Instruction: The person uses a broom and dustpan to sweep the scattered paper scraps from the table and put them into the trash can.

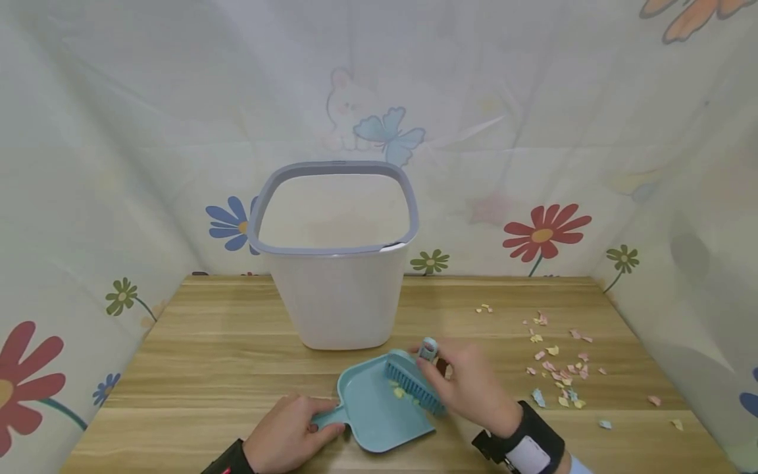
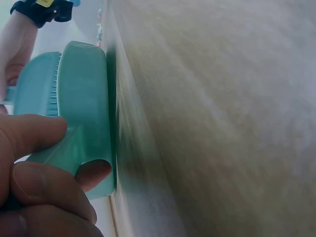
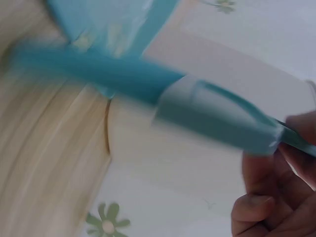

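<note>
My left hand grips the handle of a light-blue dustpan, which lies on the wooden table at the front. A small blue hand brush is pinched by its handle in my right hand. Its bristles overlap the right side of the pan near the open edge. A few yellow paper scraps lie in the pan beside the bristles. In the left wrist view the pan's back wall stands between my fingers and the brush. The right wrist view shows the brush blurred.
Behind the dustpan stands a tall white bin with a grey rim. To the right, many pink, yellow and blue paper scraps are scattered over the wooden table. A flower-patterned curtain hangs behind the table and on both sides.
</note>
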{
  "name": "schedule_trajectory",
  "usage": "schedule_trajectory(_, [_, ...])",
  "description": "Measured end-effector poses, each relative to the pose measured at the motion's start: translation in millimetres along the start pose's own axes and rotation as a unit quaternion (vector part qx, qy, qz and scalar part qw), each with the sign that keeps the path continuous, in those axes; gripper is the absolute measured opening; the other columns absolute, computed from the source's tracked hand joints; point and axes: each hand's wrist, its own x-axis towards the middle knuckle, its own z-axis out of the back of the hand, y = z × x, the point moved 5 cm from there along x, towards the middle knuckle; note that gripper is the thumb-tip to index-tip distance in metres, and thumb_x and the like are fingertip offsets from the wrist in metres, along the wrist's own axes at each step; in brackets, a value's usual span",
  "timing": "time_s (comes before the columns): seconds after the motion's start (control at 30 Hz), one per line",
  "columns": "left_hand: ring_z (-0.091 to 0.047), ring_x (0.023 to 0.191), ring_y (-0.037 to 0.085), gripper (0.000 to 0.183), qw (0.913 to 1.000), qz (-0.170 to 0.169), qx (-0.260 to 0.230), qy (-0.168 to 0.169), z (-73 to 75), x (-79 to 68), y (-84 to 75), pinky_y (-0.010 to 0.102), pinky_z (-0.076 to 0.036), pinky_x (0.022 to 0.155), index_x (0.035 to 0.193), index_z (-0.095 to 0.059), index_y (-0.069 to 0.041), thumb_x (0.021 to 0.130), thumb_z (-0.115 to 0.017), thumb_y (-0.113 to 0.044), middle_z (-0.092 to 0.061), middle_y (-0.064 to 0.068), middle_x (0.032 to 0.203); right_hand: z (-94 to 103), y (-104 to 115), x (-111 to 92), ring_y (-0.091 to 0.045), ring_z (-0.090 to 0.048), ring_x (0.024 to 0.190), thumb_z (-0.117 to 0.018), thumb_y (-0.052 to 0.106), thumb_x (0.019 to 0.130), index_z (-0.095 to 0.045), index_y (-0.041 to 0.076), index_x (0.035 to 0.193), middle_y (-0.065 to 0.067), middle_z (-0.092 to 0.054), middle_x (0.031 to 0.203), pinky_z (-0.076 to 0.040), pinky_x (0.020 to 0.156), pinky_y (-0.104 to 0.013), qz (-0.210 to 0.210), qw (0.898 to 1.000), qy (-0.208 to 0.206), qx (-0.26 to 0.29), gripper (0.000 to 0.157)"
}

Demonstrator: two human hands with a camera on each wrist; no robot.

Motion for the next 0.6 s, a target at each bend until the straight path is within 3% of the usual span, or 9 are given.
schedule_trajectory(0.1, [-0.059, 0.081, -0.006, 0.047, 1.0, 0.002, 0.007, 0.001, -0.6, 0.4, 0.7, 0.021, -0.05, 0.072, 0.124, -0.076, -0.011, 0.098, -0.068, -0.05, -0.076, 0.0, 0.118, 7.5, -4, 0, 0.002, -0.047, 0.061, -0.071, 0.004, 0.097, -0.076, 0.009, 0.109, 0.007, -0.07, 0.082, -0.042, 0.049, -0.02, -0.024, 0.997, -0.022, 0.077, 0.015])
schedule_trajectory(0.17, [-0.058, 0.08, -0.005, 0.047, 0.9999, 0.005, 0.012, 0.001, -0.6, 0.4, 1.0, 0.021, -0.05, 0.072, 0.123, -0.077, -0.011, 0.098, -0.068, -0.049, -0.077, 0.0, 0.118, 13.0, -8, -1, 0.0, -0.047, 0.06, -0.07, 0.0, 0.097, -0.076, 0.006, 0.11, 0.003, -0.072, 0.084, -0.042, 0.048, -0.022, -0.025, 0.994, -0.042, 0.094, 0.016])
schedule_trajectory(0.33, [-0.058, 0.082, -0.005, 0.049, 0.9996, 0.014, 0.025, 0.0, 0.7, -0.2, 1.9, 0.022, -0.05, 0.072, 0.123, -0.077, -0.011, 0.098, -0.068, -0.051, -0.077, 0.0, 0.119, 23.7, -18, -1, 0.001, -0.049, 0.056, -0.072, -0.001, 0.094, -0.076, 0.008, 0.109, 0.001, -0.073, 0.084, -0.043, 0.046, -0.022, -0.038, 0.995, -0.075, 0.058, 0.018])
schedule_trajectory(0.6, [-0.051, 0.068, -0.005, 0.049, 0.9994, 0.025, 0.018, 0.016, 5.6, -0.4, 5.1, 0.021, -0.044, 0.065, 0.124, -0.077, -0.013, 0.097, -0.068, -0.053, -0.077, -0.009, 0.105, 27.7, -25, -7, 0.002, -0.048, 0.052, -0.075, 0.002, 0.09, -0.079, 0.008, 0.102, 0.006, -0.07, 0.072, -0.043, 0.045, -0.021, -0.089, 0.992, -0.079, -0.028, 0.014])
